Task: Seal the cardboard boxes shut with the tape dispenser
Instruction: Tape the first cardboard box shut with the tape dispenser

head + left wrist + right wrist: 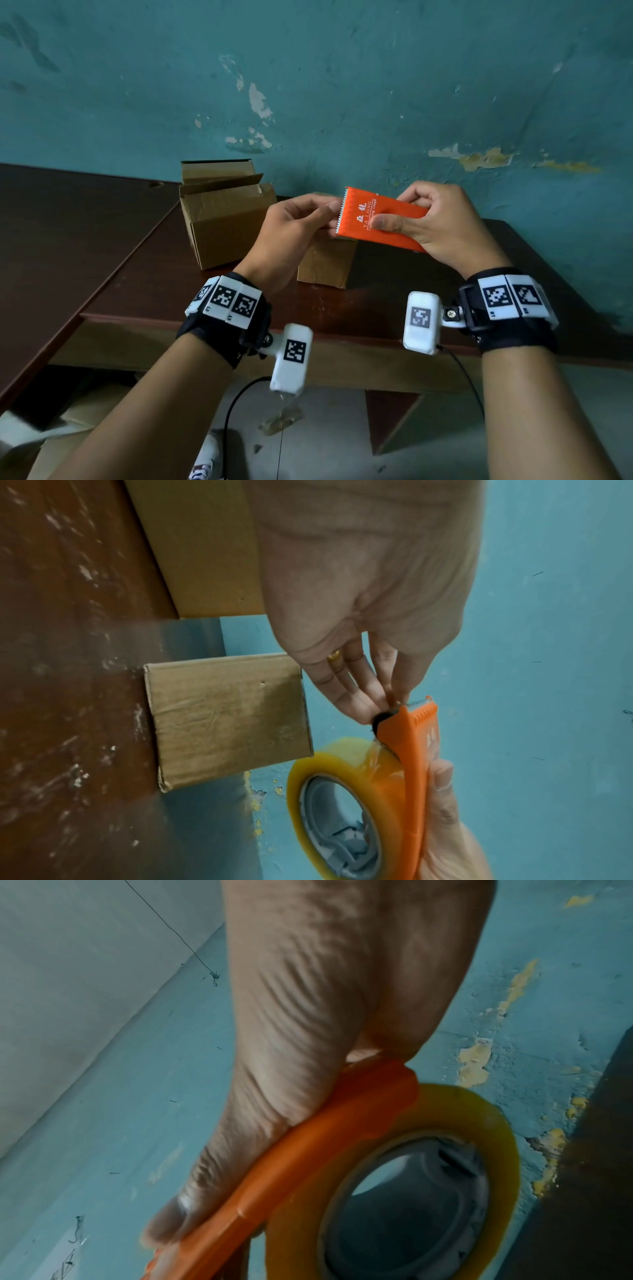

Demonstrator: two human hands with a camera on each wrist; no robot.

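Right hand (442, 222) grasps orange tape dispenser (380, 219), frame centre; left hand (294, 222) pinches tape end at serrated edge. Step: freeing tape. Next likely: pull strip toward closed box (325, 267) on surface (102, 257).

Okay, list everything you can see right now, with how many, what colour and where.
dispenser: one, orange, held up over the table between both hands.
tape roll: one, yellowish clear, mounted in the dispenser.
boxes: two, brown cardboard, on the table by the wall; the open box with raised flaps to the left, the small box partly hidden under the hands.
table: one, dark brown wood, against the wall.
wall: teal, paint peeling.
wrist cameras: two, white with black markers, one strapped to each wrist.
left hand: pinches the dispenser's toothed end.
right hand: grips the dispenser's body.
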